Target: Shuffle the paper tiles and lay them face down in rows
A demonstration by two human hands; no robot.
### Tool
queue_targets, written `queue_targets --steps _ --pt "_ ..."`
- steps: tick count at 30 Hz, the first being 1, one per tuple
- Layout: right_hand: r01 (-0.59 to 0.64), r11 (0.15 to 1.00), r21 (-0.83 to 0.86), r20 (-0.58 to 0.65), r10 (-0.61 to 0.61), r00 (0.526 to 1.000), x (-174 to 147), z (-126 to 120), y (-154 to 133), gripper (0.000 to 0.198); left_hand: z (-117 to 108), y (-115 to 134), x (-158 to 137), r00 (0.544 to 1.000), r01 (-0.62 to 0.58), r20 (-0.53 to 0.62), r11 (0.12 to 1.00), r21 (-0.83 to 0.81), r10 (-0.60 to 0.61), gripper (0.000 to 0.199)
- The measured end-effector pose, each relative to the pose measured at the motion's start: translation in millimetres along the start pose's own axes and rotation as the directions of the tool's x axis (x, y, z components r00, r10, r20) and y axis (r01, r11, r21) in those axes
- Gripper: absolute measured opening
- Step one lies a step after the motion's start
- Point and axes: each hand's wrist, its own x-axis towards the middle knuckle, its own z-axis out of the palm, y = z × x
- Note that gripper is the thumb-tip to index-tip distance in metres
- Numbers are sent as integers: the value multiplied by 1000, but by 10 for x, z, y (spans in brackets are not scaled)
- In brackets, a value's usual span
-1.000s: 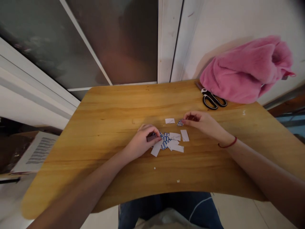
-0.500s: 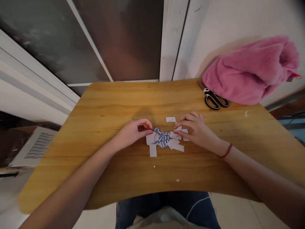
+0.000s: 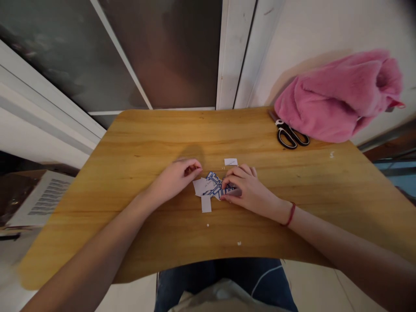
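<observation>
A small pile of cut paper pieces [image 3: 212, 187], some with blue-outlined shapes and some plain white, lies mid-table. My right hand [image 3: 243, 184] is over the pile's right side. Its thumb and fingers close around some paper pieces, one of them tilted up. The hand hides much of that side. My left hand [image 3: 182, 175] rests just left of the pile, with thumb and forefinger tips together and no paper visible between them. A white paper slip [image 3: 206, 204] lies at the pile's near edge. Another slip [image 3: 230, 161] lies apart, beyond my right hand.
Black-handled scissors [image 3: 289, 135] lie at the table's back right, by a pink plush cloth [image 3: 338, 97] against the wall. Tiny paper scraps [image 3: 239, 243] dot the wooden table [image 3: 156, 143]. A cardboard box [image 3: 48, 197] stands beyond the left edge.
My right hand has moved left and closed over the pile's right side, where white slips lay in view. My left hand has drawn slightly left, and its fingertips have come together.
</observation>
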Motion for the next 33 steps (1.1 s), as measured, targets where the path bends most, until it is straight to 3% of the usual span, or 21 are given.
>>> queue_targets --steps 4,7,11,15,18,25,29,33 --pt "19 998 64 -8 -19 1000 16 -23 -1 16 95 79 -19 989 -142 -38 990 28 143 14" --pt "46 988 147 -42 -40 998 28 -57 -8 17 201 102 -46 967 -255 13 966 44 255 17" --pt "58 957 283 -138 -20 990 36 -129 28 18 304 70 -66 953 -297 81 954 50 292 25" --pt "53 988 146 -275 -11 961 40 -173 131 18 328 28 -56 953 -299 71 952 58 295 23" --pt "61 998 30 -207 -53 977 36 -159 180 18 324 32 -50 952 -306 45 951 36 304 16" --pt "21 1000 -11 -131 -22 991 4 -39 90 16 285 141 -80 952 -306 12 952 -10 307 2" --pt "-33 997 -65 -76 28 997 6 37 55 29 208 227 -111 966 -252 19 951 -176 260 3" --pt "-71 997 -5 -48 71 996 39 58 53 23 136 271 -136 966 -257 -59 905 -339 252 9"
